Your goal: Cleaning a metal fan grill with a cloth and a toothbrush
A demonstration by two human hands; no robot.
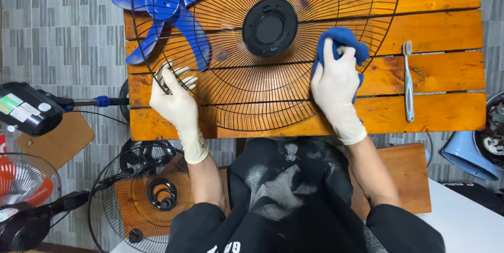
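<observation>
A large black wire fan grille (247, 90) with a round black hub (270, 27) lies flat on an orange wooden slat table (436, 32). My left hand (176, 100), in a white glove, grips the grille's wires at its lower left rim. My right hand (333, 82), also gloved, presses a blue cloth (341, 40) against the grille's right side. A blue fan blade (168, 6) rests under the grille at the upper left.
A grey toothbrush (408, 82) lies on the table to the right. Another black grille (144, 195) sits on the floor at lower left, near a fan with orange blades (26, 179). A black device (23, 108) lies left; a light blue part (467, 156) lies right.
</observation>
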